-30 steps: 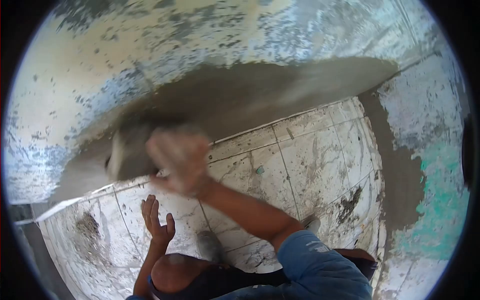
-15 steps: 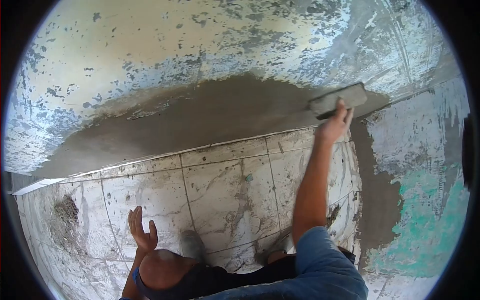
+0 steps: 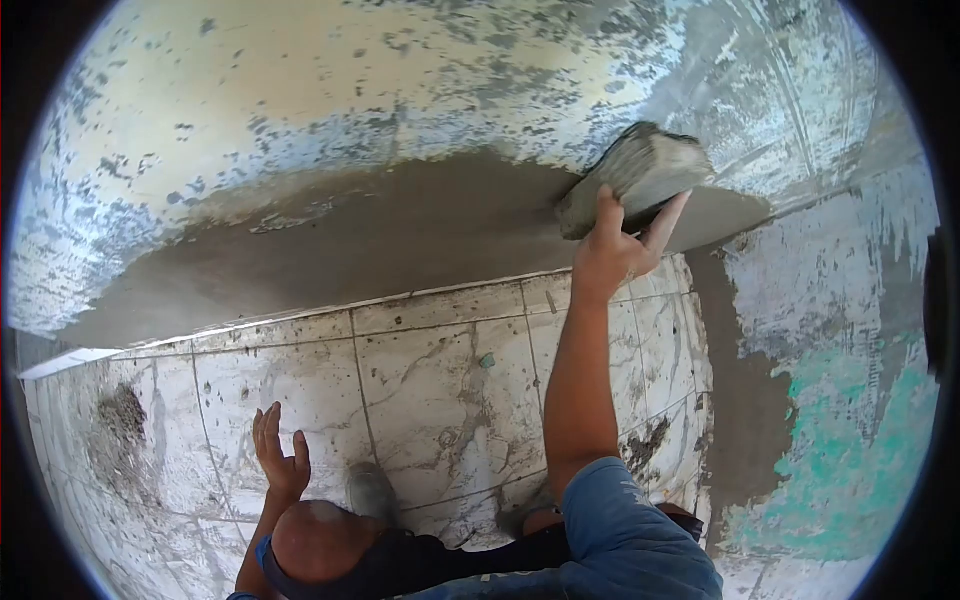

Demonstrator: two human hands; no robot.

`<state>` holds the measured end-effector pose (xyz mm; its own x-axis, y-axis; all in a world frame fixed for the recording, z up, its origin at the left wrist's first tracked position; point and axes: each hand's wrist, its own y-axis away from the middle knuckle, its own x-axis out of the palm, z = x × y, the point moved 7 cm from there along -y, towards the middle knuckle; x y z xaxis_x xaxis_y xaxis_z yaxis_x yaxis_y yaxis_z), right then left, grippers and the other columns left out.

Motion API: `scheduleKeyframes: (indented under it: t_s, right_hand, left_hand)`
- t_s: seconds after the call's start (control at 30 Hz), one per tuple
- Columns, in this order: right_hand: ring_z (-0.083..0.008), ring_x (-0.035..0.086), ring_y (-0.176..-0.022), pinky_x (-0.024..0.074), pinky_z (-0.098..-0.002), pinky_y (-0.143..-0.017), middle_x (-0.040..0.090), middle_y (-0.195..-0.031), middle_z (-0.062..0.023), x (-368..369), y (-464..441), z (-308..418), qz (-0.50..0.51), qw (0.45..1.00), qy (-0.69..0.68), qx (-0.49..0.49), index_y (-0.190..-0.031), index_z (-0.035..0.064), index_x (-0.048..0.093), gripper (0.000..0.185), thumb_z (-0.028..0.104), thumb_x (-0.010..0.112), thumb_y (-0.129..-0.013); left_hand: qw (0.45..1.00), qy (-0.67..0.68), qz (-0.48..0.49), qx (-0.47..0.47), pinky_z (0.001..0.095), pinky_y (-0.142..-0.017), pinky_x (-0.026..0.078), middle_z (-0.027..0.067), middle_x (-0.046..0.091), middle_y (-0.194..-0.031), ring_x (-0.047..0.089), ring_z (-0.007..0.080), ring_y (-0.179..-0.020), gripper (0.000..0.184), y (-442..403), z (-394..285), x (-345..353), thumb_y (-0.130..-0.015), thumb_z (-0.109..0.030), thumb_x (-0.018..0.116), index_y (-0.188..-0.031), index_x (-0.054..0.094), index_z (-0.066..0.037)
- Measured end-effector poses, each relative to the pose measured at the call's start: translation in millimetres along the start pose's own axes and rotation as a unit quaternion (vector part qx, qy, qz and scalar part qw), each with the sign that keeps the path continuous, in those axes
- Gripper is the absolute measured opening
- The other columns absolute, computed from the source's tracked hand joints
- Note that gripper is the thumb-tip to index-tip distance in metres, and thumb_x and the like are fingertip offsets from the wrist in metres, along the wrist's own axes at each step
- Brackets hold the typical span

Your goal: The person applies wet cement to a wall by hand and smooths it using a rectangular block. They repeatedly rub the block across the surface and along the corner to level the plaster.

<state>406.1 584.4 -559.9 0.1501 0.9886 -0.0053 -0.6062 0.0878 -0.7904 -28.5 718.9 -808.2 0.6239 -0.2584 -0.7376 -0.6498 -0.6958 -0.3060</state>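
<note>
My right hand (image 3: 618, 248) grips a grey, plaster-smeared float (image 3: 648, 168) at the right part of the wall. The float is tilted, and its grip is hidden by the float and my fingers. Beneath and left of it runs a band of smooth, wet grey plaster (image 3: 400, 230) along the foot of the wall. My left hand (image 3: 282, 455) is held above the floor beside my knee, fingers stretched out and nothing in it.
Old patchy paint covers the upper wall (image 3: 300, 80). Marble-patterned floor tiles (image 3: 430, 370) carry dirt specks, with a debris heap (image 3: 122, 415) at left. The adjoining wall (image 3: 840, 400) at right shows green paint and grey plaster. My shoe (image 3: 370, 492) stands on the tiles.
My right hand has moved left along the wall with the float, which is now tilted more steeply. The left hand stays raised and open in nearly the same place.
</note>
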Motion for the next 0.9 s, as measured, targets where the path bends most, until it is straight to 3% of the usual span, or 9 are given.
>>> scheduleKeyframes:
  t_s: [0.07, 0.13, 0.27, 0.33, 0.5, 0.63, 0.67, 0.73, 0.9]
  right_hand:
    - [-0.0378, 0.047, -0.122, 0.0394, -0.0434, -0.104, 0.045, -0.137, -0.0262, 27.3, 12.6, 35.4, -0.017, 0.984, -0.144, 0.103, -0.138, -0.0087, 0.04, 0.073, 0.018, 0.071, -0.078]
    - [-0.0301, 0.051, -0.114, 0.0436, -0.042, -0.086, 0.051, -0.129, -0.0205, 72.7, 45.1, 91.1, 0.204, 0.957, -0.031, -0.204, -0.131, -0.002, 0.053, 0.068, 0.041, 0.068, -0.081]
    - [-0.0303, 0.06, -0.097, 0.0427, -0.0478, -0.083, 0.057, -0.122, -0.0183, 57.8, 71.9, 81.0, 0.175, 0.877, 0.184, -0.409, -0.121, -0.0043, 0.058, 0.076, 0.059, 0.063, -0.08]
    - [-0.0364, 0.052, -0.113, 0.0417, -0.0474, -0.097, 0.055, -0.123, -0.0229, 23.0, 38.3, 31.3, 0.134, 0.896, 0.068, -0.419, -0.132, -0.0086, 0.048, 0.083, 0.035, 0.08, -0.068]
    - [-0.0395, 0.053, -0.109, 0.0426, -0.0493, -0.095, 0.054, -0.12, -0.0223, 44.5, -7.1, 84.4, 0.072, 0.926, 0.08, -0.362, -0.129, -0.0101, 0.05, 0.076, 0.029, 0.076, -0.07]
    - [-0.035, 0.056, -0.106, 0.0417, -0.047, -0.09, 0.06, -0.115, -0.0181, 40.0, 24.2, 74.0, 0.195, 0.805, 0.222, -0.515, -0.119, -0.006, 0.059, 0.064, 0.042, 0.066, -0.078]
    - [-0.0366, 0.056, -0.106, 0.0419, -0.0485, -0.091, 0.059, -0.117, -0.0197, 20.4, 1.0, 51.1, 0.153, 0.828, 0.122, -0.525, -0.122, -0.0059, 0.057, 0.07, 0.049, 0.066, -0.081]
    - [-0.0377, 0.055, -0.107, 0.042, -0.0512, -0.091, 0.058, -0.118, -0.021, 0.2, -50.9, 21.2, 0.022, 0.928, 0.091, -0.36, -0.123, -0.0055, 0.056, 0.076, 0.056, 0.067, -0.08]
    - [-0.037, 0.051, -0.11, 0.0422, -0.0509, -0.091, 0.05, -0.126, -0.023, 22.1, -6.2, 69.6, 0.142, 0.844, 0.177, -0.487, -0.125, -0.0076, 0.054, 0.083, 0.059, 0.07, -0.077]
  left_hand:
    - [1.0, 0.007, -0.003, -0.01, 0.0559, -0.107, 0.032, 0.0218, 0.054, -0.13, 0.049, 0.0442, -0.12, 0.052, 2.7, -0.4, 3.9, -0.085, -0.009, 0.059, -0.133, 0.045, 0.002]
    - [1.0, 0.022, 0.001, -0.019, 0.0546, -0.107, 0.033, 0.0214, 0.054, -0.13, 0.047, 0.0457, -0.122, 0.052, 3.5, -5.3, 11.1, -0.084, -0.008, 0.06, -0.133, 0.045, 0.001]
    - [0.999, 0.045, 0.009, -0.024, 0.0538, -0.107, 0.033, 0.0214, 0.054, -0.13, 0.045, 0.0479, -0.123, 0.054, -1.6, -12.7, 7.2, -0.083, -0.007, 0.062, -0.133, 0.046, 0.001]
    - [0.999, 0.03, -0.016, -0.025, 0.0544, -0.106, 0.033, 0.0225, 0.055, -0.129, 0.046, 0.0485, -0.122, 0.054, 8.3, 2.1, -4.7, -0.083, -0.008, 0.062, -0.134, 0.045, 0.003]
    - [0.994, 0.042, -0.029, -0.097, 0.0526, -0.105, 0.035, 0.0237, 0.055, -0.128, 0.048, 0.0472, -0.12, 0.048, 18.8, 21.2, -7.2, -0.087, -0.008, 0.059, -0.132, 0.047, 0.004]
    - [0.992, 0.059, -0.033, -0.107, 0.0525, -0.104, 0.035, 0.0247, 0.056, -0.127, 0.049, 0.047, -0.119, 0.046, 18.4, 16.2, -4.0, -0.087, -0.008, 0.059, -0.13, 0.049, 0.005]
    - [0.992, 0.057, -0.035, -0.102, 0.0523, -0.105, 0.035, 0.025, 0.056, -0.126, 0.049, 0.047, -0.119, 0.047, 21.7, 19.0, -4.9, -0.087, -0.008, 0.059, -0.13, 0.049, 0.005]
    - [0.991, 0.04, -0.036, -0.12, 0.0513, -0.105, 0.035, 0.0249, 0.056, -0.126, 0.049, 0.0464, -0.118, 0.047, 31.7, 28.6, -2.5, -0.087, -0.009, 0.06, -0.13, 0.049, 0.005]
    - [0.986, 0.09, -0.025, -0.138, 0.0498, -0.104, 0.036, 0.024, 0.056, -0.127, 0.05, 0.0439, -0.118, 0.046, 23.9, 14.6, 11.2, -0.088, -0.007, 0.059, -0.131, 0.049, 0.004]
